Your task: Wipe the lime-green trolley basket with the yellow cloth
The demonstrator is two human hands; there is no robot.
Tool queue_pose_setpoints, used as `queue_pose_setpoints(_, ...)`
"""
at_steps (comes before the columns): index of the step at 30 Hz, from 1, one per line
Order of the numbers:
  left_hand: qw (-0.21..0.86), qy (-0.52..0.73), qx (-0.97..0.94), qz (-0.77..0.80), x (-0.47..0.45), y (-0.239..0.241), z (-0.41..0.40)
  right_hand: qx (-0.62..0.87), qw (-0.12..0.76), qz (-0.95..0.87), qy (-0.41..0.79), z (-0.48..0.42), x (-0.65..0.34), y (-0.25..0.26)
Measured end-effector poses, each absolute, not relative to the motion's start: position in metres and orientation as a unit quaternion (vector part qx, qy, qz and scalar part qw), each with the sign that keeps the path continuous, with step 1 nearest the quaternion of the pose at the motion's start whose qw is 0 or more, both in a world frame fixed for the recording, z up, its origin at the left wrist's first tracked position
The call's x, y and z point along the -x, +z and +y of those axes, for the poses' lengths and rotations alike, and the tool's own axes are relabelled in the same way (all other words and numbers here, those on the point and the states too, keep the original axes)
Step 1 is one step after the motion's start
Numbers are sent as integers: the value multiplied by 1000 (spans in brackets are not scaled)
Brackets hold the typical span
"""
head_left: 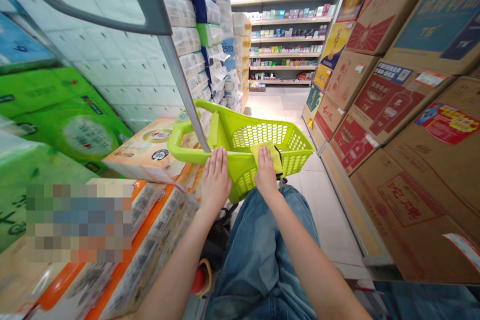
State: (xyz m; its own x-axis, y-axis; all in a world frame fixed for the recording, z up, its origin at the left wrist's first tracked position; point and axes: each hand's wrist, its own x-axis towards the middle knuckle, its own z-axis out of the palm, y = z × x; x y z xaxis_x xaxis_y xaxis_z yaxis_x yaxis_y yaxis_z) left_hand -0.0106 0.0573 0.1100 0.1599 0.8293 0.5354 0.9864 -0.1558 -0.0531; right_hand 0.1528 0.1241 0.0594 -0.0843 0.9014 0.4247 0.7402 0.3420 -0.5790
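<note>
A lime-green shopping basket (243, 160) with perforated walls and a tall grey pull handle (182, 80) stands tilted before my knees. My left hand (216, 180) holds its near rim beside the foot of the handle, fingers close together over the edge and thumb hidden. Farther right along that rim, my right hand (266, 170) has a yellow cloth (275, 157) with a dark edge under its fingers, pressed onto the basket. The cloth drapes over the rim. Through the openings, nothing can be made out inside the basket.
Stacked tissue packs (150, 220) and a orange-and-white carton (146, 147) crowd the left side. Cardboard boxes (405, 210) form a wall on the right. A tiled aisle (288, 102) leads to shelves (287, 40) of small goods.
</note>
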Motion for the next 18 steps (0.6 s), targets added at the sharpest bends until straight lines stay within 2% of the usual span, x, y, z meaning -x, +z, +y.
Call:
queue_pose_setpoints(4, 210, -192, 732, -619, 11, 110, 57, 449, 420, -775, 144, 112, -104, 76)
queue_pose_setpoints(7, 215, -189, 731, -620, 11, 111, 57, 412, 421, -795, 148, 107, -96, 81)
queue_pose_setpoints(18, 202, -201, 737, -613, 11, 111, 58, 540, 360, -755, 100, 130, -192, 50)
